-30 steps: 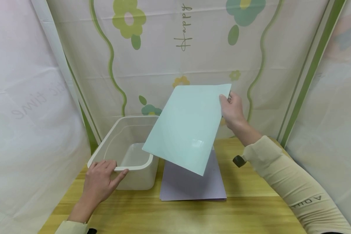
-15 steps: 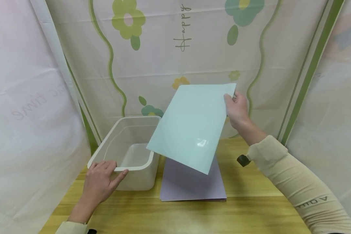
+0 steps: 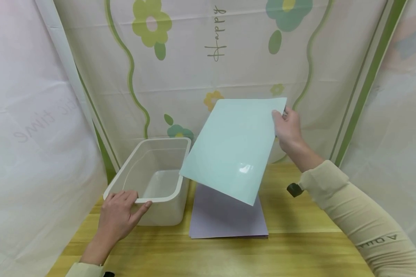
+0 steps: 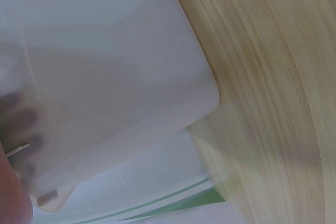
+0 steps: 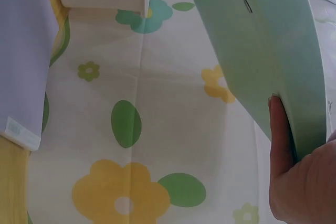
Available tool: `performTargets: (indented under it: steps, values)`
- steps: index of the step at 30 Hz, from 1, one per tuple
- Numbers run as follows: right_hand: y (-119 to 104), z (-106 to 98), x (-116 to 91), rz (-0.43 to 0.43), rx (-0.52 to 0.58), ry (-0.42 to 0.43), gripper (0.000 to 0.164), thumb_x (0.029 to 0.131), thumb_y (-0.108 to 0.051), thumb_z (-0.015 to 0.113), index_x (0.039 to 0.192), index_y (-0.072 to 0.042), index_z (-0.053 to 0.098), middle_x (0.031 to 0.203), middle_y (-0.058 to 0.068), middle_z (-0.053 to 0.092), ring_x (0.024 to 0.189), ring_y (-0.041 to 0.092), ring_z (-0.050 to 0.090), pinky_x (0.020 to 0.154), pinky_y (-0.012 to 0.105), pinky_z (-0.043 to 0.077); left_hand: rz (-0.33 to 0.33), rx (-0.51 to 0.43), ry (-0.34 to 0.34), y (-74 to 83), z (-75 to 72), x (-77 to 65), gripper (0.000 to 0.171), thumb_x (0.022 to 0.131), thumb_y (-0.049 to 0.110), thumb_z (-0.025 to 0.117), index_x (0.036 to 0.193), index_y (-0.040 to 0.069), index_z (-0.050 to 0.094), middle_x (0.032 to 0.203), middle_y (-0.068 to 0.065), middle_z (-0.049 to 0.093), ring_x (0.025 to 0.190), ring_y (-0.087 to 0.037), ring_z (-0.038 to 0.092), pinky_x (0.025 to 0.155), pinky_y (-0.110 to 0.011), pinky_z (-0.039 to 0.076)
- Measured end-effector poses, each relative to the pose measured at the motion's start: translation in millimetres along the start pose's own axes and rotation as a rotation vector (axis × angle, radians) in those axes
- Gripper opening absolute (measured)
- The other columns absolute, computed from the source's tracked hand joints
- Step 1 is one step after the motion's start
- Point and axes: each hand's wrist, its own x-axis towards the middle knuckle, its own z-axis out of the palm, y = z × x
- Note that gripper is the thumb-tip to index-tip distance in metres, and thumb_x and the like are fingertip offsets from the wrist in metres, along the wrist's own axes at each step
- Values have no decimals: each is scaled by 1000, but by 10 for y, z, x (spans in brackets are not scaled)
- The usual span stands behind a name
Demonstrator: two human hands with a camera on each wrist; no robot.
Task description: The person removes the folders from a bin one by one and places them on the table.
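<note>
My right hand (image 3: 288, 126) pinches the right edge of a thin, glossy mint-green booklet (image 3: 237, 142), thumb on top and fingers behind. The booklet is held tilted in the air, its near edge lower. A staple-like mark shows on the underside of the booklet (image 5: 231, 40) in the right wrist view. Below it, partly covered, a lilac stack of thin books or folders (image 3: 228, 221) lies on the table. At left, my left hand (image 3: 119, 215) grips the near rim of a white plastic bin (image 3: 166, 211), fingers over the edge and thumb outside. The bin's visible floor is bare.
The wooden table (image 3: 298, 246) extends in front of and to the right of the stack. A printed fabric curtain (image 3: 242, 73) rises right behind the bin, with pale curtain walls on both sides.
My right hand has moved the mint-green booklet slightly to the right, uncovering more of the bin's right rim. The left hand, bin and lilac stack stay put.
</note>
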Motion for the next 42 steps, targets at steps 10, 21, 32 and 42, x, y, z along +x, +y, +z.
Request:
performTargets:
  steps: [10, 21, 32, 42]
  values:
    - [40, -233, 32, 47, 0, 17, 50, 109, -24, 43, 153, -3, 35, 131, 14, 56, 101, 16, 64, 77, 23, 57, 2, -5, -1, -16, -2, 4, 51, 97, 64, 54, 75, 19, 45, 69, 8, 50, 62, -17, 53, 66, -45, 43]
    - [77, -413, 34, 116, 25, 48, 55, 108, -27, 45, 157, -5, 31, 128, 11, 56, 101, 15, 65, 78, 24, 57, 4, -11, 1, -27, -22, -2, 50, 96, 63, 56, 75, 19, 44, 68, 10, 47, 61, -15, 51, 65, -45, 43]
    - [85, -571, 44, 195, 45, 80, 62, 109, -35, 45, 162, -13, 23, 136, 9, 53, 114, 17, 59, 83, 24, 56, 9, -15, 7, -46, -24, -13, 50, 96, 63, 56, 75, 19, 44, 68, 10, 46, 61, -15, 50, 65, -44, 42]
    - [110, -694, 66, 266, 62, 51, 62, 109, -37, 42, 164, -24, 15, 167, 11, 22, 151, 29, 29, 120, 46, 29, 10, -14, 10, -49, -20, -8, 50, 97, 63, 55, 76, 19, 44, 68, 11, 43, 61, -14, 47, 66, -44, 42]
